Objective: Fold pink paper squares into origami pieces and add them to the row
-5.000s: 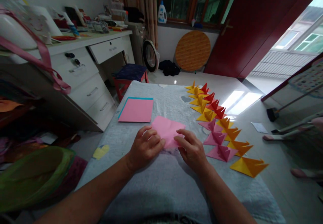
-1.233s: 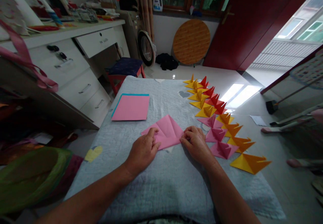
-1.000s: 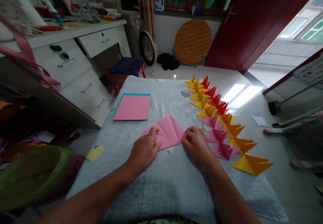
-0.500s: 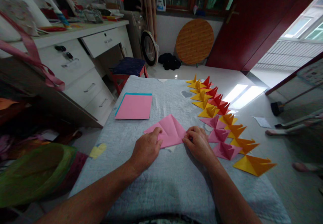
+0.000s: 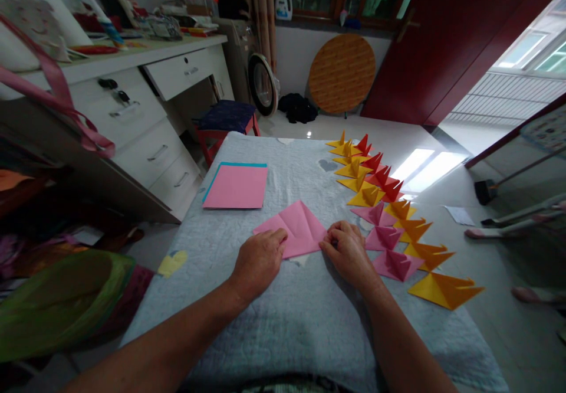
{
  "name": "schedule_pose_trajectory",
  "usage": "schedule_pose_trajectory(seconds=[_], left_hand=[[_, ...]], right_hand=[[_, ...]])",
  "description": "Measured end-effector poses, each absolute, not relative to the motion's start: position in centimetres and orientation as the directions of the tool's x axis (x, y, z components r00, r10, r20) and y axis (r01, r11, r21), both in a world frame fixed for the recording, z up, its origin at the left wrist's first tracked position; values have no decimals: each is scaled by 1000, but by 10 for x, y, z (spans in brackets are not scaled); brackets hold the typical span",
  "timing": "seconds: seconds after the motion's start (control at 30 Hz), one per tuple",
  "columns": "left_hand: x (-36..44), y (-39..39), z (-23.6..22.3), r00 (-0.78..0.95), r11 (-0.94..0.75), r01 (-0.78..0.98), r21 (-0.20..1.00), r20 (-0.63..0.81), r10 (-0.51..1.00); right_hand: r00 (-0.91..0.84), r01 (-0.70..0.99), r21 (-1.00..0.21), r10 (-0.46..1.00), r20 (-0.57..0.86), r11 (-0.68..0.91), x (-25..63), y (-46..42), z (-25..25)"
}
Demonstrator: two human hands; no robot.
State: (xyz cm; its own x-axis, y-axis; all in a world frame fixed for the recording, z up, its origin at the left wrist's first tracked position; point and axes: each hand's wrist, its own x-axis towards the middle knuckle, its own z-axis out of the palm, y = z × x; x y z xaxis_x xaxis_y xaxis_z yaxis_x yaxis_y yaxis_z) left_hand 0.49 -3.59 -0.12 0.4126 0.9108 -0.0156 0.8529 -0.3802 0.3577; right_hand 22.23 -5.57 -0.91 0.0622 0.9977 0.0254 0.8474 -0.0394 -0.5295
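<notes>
A pink sheet of origami paper (image 5: 298, 225), folded over and marked with creases, lies on the cloth-covered table (image 5: 283, 322). My left hand (image 5: 260, 260) is closed on its lower left edge, fingers curled onto the paper. At the lower right corner, my right hand (image 5: 347, 248) pinches the paper between thumb and fingertips. Just beyond the left hand rests a stack of square paper (image 5: 236, 186), pink on top with a blue edge showing behind. Folded pink paper shapes (image 5: 398, 263) stand close to the right of my right hand.
Rows of folded yellow (image 5: 444, 290) and red paper shapes (image 5: 391, 187) run along the table's right side. A stool (image 5: 226, 117) touches the far left area, near a white desk (image 5: 132, 110). A green-rimmed bin (image 5: 66, 304) stands at left. Another person's feet (image 5: 480, 233) show at right.
My left hand's thumb and fingers have shifted slightly down and closed over the paper's lower left edge. My right hand keeps its pinch at the corner; the paper has barely moved.
</notes>
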Motion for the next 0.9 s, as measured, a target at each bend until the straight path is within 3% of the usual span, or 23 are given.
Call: schedule_pose_trajectory(seconds=[0.23, 0.37, 0.5, 0.9], left_hand=[[6, -41, -2, 490, -503, 842, 196, 116, 864], [6, -40, -10, 668, -702, 696, 149, 221, 710], [6, -40, -16, 795, -810, 570, 141, 157, 586], [17, -68, -7, 799, -800, 598, 49, 31, 600]], right_hand=[[57, 853, -519, 998, 8, -44, 222, -55, -7], [55, 860, -509, 998, 14, -40, 222, -55, -7], [55, 870, -492, 998, 17, -40, 222, -55, -7], [63, 876, -480, 998, 20, -46, 222, -53, -8]])
